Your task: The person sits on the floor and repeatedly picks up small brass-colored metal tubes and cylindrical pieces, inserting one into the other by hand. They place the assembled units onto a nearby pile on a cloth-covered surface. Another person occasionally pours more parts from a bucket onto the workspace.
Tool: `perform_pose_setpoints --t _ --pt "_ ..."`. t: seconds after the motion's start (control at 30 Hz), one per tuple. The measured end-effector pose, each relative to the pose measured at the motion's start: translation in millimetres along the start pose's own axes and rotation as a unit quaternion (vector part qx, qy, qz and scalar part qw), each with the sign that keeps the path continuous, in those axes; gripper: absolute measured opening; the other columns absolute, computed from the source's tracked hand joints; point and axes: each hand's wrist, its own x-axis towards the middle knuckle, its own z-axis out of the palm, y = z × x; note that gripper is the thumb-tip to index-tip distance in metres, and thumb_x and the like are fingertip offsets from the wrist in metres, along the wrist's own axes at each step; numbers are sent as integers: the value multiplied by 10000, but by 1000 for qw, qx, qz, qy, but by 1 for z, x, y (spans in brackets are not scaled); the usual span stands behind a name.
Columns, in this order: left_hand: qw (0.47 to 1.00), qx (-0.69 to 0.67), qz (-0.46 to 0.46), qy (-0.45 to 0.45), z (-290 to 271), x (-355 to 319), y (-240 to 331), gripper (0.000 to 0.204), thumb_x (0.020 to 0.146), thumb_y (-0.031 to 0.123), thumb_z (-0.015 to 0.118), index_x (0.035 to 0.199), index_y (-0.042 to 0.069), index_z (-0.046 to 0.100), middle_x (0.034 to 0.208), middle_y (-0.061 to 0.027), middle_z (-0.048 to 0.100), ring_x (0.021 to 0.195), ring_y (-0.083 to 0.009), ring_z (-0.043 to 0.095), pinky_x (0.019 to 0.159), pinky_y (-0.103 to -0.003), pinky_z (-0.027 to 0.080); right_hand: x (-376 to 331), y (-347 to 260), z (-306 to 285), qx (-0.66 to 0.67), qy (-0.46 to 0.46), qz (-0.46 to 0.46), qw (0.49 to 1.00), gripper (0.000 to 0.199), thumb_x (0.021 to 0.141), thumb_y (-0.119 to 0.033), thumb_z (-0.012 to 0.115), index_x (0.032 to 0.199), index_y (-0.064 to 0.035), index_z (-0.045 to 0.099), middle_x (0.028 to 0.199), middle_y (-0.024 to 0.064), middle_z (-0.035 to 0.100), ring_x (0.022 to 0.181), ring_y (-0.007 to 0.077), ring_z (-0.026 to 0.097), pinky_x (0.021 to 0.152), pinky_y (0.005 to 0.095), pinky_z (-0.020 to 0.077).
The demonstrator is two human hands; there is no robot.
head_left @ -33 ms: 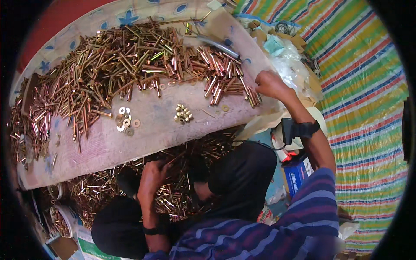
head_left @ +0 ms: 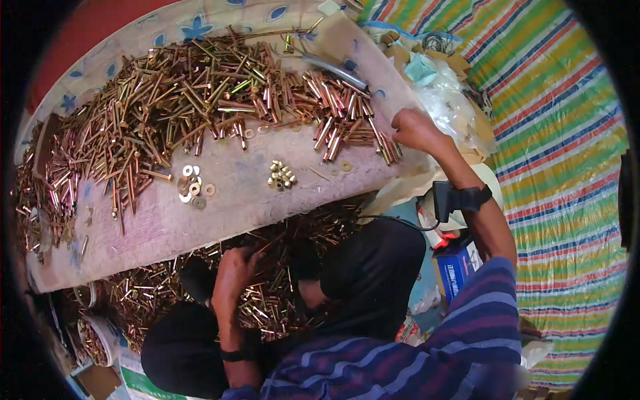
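A big heap of brass-coloured bolts (head_left: 200,100) covers the far part of a worn board (head_left: 233,200) in front of me. My right hand (head_left: 417,130) reaches to the heap's right end, its back turned up and its curled fingers touching the bolts there. My left hand (head_left: 233,270) is lower down, fingers dug into a second pile of bolts (head_left: 280,300) between the board and my lap, closed on some of them. A small cluster of nuts (head_left: 281,175) and a few washers (head_left: 193,189) lie on the bare board.
A black strapped device (head_left: 460,199) sits on my right wrist. A blue box (head_left: 457,270) and clear plastic bags (head_left: 447,100) lie to the right on a striped mat (head_left: 567,133). Round containers of bolts (head_left: 93,337) stand at lower left.
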Motion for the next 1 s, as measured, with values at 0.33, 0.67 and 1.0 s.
perform_pose_setpoints --t 0.33,0.67,1.0 --pt "993 39 74 86 4 -3 0 256 895 226 698 990 -6 750 847 -281 680 835 -462 664 768 -505 532 17 -18 12 14 13 -45 999 353 742 -250 781 967 3 682 1017 236 689 1023 418 654 887 488 524" --pt "995 75 40 49 14 0 -22 385 917 324 732 1002 -49 687 996 -250 660 969 -429 616 868 -478 499 56 -23 43 -21 -7 27 999 386 687 -238 789 951 31 706 994 231 711 909 402 694 800 487 561" --pt "999 35 14 11 8 0 0 398 936 337 704 1055 -42 678 1021 -252 654 989 -438 610 882 -485 495 65 -53 31 362 -117 70 922 303 761 -216 755 898 37 660 708 20 629 567 175 592 480 334 472"
